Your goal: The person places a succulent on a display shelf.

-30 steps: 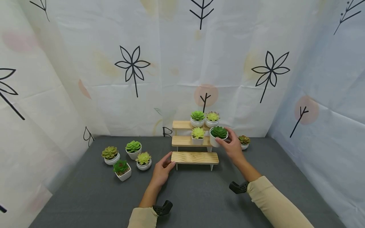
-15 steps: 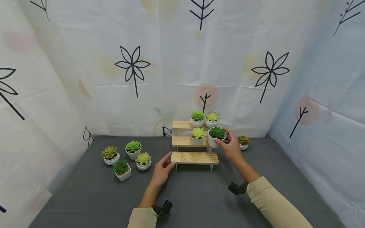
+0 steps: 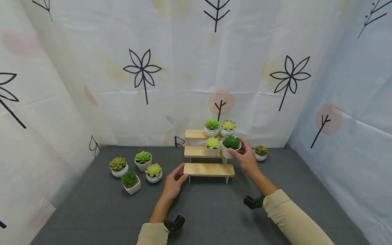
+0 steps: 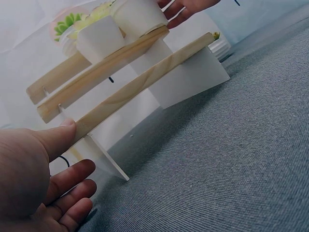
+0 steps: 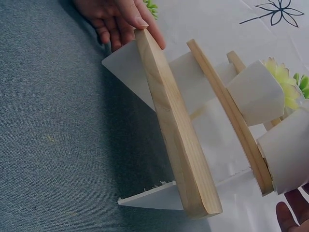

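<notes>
My right hand (image 3: 248,160) grips a potted succulent (image 3: 231,143), dark green in a round white pot, at the right end of the middle step of a three-tier wooden stand (image 3: 209,169). In the right wrist view the pot (image 5: 288,150) is right at that step's end, with fingertips beside it. My left hand (image 3: 173,185) pinches the left end of the lowest step, thumb on its edge in the left wrist view. Left of the held pot, a yellow-green succulent (image 3: 212,143) in a square pot stands on the middle step. Two succulents (image 3: 212,127) occupy the top step's right part.
Several potted succulents (image 3: 142,160) stand in a group on the grey cloth left of the stand. A reddish-green one (image 3: 261,152) sits at the right, behind my right hand. Patterned white fabric (image 3: 183,68) walls off the back and both sides.
My right hand has shifted slightly left with the dark green succulent, bringing it nearer the yellow-green one on the middle step. My left hand stays on the lowest step.
</notes>
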`<state>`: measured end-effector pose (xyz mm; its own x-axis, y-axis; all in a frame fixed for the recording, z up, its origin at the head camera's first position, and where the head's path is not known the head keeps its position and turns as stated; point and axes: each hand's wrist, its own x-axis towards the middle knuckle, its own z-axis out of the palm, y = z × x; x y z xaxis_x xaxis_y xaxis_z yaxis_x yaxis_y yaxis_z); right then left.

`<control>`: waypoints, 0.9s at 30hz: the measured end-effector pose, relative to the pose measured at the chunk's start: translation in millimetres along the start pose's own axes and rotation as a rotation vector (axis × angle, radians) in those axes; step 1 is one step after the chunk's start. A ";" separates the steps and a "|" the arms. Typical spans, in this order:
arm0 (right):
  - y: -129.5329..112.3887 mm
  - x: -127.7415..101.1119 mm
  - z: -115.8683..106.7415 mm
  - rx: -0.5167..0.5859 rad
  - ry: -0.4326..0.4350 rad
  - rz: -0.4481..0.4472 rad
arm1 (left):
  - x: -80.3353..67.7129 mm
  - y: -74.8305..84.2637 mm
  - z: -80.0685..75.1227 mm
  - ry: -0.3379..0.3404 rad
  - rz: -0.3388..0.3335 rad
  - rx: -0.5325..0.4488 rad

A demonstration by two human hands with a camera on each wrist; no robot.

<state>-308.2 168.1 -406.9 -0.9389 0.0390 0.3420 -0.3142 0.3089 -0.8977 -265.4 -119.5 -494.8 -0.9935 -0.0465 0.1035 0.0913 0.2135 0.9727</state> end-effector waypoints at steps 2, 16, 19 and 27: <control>0.6 0.1 0.4 0.016 -0.001 0.000 | 0.1 -0.5 -0.3 -0.001 -0.003 0.003; -11.4 -5.9 -1.6 0.046 -0.018 0.021 | 0.8 -1.6 -0.4 0.000 0.003 0.012; -23.6 -10.9 -3.3 0.059 -0.024 0.021 | 0.7 -1.7 -0.5 0.001 0.009 0.016; -36.3 -15.7 -1.6 0.069 -0.024 0.020 | 1.0 -1.7 -1.0 -0.003 0.011 0.019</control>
<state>-281.8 157.8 -379.2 -0.9477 0.0217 0.3183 -0.3040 0.2415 -0.9216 -266.5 -120.9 -496.1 -0.9927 -0.0412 0.1133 0.1008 0.2323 0.9674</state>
